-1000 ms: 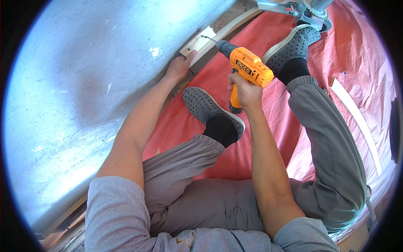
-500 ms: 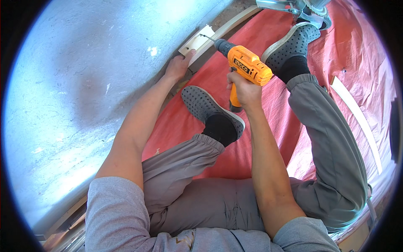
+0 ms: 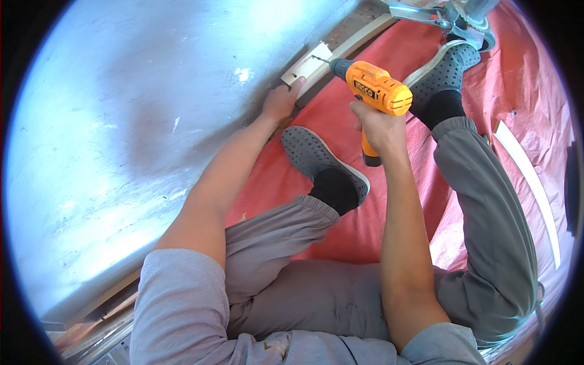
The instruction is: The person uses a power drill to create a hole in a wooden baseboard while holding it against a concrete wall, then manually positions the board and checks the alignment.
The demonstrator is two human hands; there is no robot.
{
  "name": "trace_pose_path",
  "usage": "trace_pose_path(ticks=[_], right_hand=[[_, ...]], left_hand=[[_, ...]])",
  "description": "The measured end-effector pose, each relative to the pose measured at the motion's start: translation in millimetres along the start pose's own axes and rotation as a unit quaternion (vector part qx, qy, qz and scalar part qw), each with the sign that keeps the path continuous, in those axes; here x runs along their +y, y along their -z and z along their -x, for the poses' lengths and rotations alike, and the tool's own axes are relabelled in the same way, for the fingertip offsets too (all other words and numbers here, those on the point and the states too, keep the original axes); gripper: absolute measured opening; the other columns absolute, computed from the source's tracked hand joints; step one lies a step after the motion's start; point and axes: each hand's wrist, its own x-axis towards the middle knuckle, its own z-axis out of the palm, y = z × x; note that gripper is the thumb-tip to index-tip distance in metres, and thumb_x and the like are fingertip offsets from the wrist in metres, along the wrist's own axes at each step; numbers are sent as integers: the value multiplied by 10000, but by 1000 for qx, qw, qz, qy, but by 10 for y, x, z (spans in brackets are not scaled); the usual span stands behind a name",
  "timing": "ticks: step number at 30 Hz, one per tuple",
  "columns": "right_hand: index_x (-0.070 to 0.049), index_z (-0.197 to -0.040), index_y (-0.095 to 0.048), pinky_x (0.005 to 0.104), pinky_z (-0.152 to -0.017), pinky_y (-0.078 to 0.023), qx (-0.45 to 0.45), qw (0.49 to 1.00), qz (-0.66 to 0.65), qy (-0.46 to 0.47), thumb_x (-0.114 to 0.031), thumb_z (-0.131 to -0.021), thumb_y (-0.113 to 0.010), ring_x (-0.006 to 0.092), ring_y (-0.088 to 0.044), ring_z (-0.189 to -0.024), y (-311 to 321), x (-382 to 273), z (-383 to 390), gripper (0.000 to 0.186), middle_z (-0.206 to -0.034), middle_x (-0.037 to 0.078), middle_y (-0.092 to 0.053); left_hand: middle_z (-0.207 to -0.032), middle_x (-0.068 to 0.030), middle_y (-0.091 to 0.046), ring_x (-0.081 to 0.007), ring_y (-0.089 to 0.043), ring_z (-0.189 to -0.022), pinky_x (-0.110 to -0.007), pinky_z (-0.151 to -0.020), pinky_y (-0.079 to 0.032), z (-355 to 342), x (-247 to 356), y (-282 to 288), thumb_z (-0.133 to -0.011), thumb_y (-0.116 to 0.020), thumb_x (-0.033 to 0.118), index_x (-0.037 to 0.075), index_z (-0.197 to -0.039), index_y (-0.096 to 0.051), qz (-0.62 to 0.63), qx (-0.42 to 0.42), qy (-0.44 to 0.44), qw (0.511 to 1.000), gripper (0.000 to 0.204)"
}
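Observation:
My right hand is wrapped round the grip of an orange and black cordless drill. Its thin bit points left and meets the face of a short white piece, which looks like a length of board or trim. A small dark hole shows near that piece's lower end. There my left hand grips the piece, thumb pressed on its face; the other fingers are mostly hidden. Beneath the piece, a long pale strip curves along the foot of a bluish-white wall-like surface.
A red sheet covers the ground under my legs. My two grey perforated clogs rest on it, either side of the drill. Far right lies a white curved strip. A metal stand foot is at the top right.
The whole view has shifted, so everything sits farther right. The drill's rear end has tilted slightly away from me, while its bit stays at the same place on the white piece.

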Motion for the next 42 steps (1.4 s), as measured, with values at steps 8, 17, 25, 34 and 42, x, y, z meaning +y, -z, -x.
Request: trace_pose_path(ticks=[8, 17, 25, 34, 42], right_hand=[[-29, -1131, -726, 413, -728, -571, 3, 999, 30, 40, -205, -835, -699, 282, -738, -781, -8, 39, -26, 345, -856, 149, -737], [-1, -1085, -698, 331, -592, -527, 11, 997, 8, 80, -118, -848, -721, 143, -647, -618, 15, 188, -103, 266, -781, 42, -666], [-60, -1140, -739, 411, -759, -572, 5, 998, 40, 58, -221, -825, -685, 306, -739, -814, 36, 221, -140, 358, -892, 149, -744], [-36, -1136, -725, 373, -695, -577, 1, 998, -7, 59, -197, -838, -703, 236, -712, -750, 2, 255, -140, 339, -875, 111, -727], [-77, -1198, -739, 404, -806, -596, 13, 996, 30, 88, -288, -831, -714, 296, -764, -890, -5, 368, -247, 424, -965, 157, -775]], left_hand=[[-1093, -353, -709, -542, -681, -1040, -591, -931, -509, -37, -59, -51, -1115, -303, 616, 94, -1325, -669, -50, 1, -17, 999, 672], [-1133, -378, -708, -527, -670, -1133, -564, -1011, -496, 57, 171, 26, -1033, -364, 757, -113, -1092, -739, 25, 9, 45, 999, 950], [-1112, -392, -704, -540, -671, -1125, -569, -1013, -499, 99, 204, 60, -1036, -365, 753, -110, -1093, -746, 3, 19, 46, 999, 946], [-1122, -394, -702, -548, -663, -1133, -572, -1022, -493, 82, 164, 38, -1028, -348, 771, -104, -1103, -751, 1, 14, 47, 999, 966], [-1142, -389, -699, -533, -660, -1155, -555, -1024, -482, 81, 201, 61, -1025, -355, 775, -103, -1093, -755, -10, 17, 65, 998, 968]])
